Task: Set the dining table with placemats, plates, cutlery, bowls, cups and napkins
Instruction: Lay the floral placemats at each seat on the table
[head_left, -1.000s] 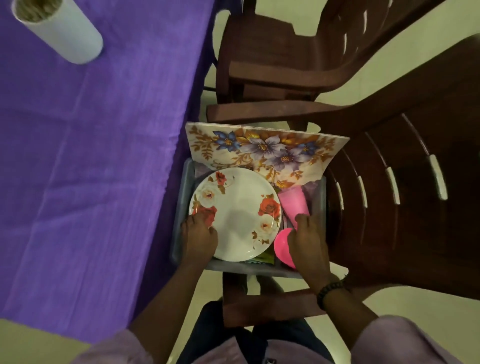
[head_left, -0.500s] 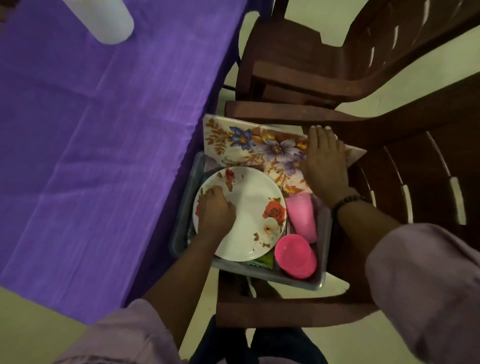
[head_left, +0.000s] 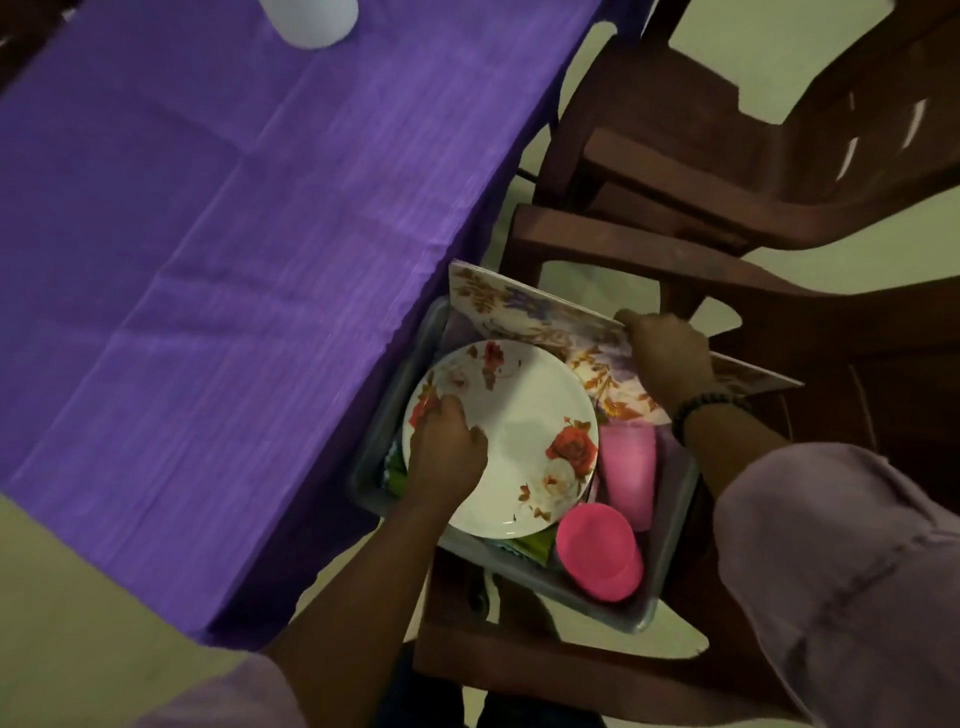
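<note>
A grey tub (head_left: 670, 525) sits on a brown chair seat beside the table. Inside lies a white plate with red flowers (head_left: 524, 415), with my left hand (head_left: 447, 452) resting on its left rim, fingers curled over the edge. Floral placemats (head_left: 550, 322) lean at the tub's far side, and my right hand (head_left: 667, 353) grips their upper edge. A pink cup (head_left: 626, 473) lies on its side and a pink bowl (head_left: 600, 553) sits upside down at the tub's right. Something green (head_left: 530, 545) shows under the plate.
The table with a purple cloth (head_left: 234, 249) fills the left. A white cylinder holder (head_left: 311, 21) stands at its far edge. Two brown plastic chairs (head_left: 779, 171) stand to the right, the near one holding the tub.
My right hand went from the pink cups to the placemats and now grips their upper edge, tipping them up. My left hand stayed on the plate's left rim.
</note>
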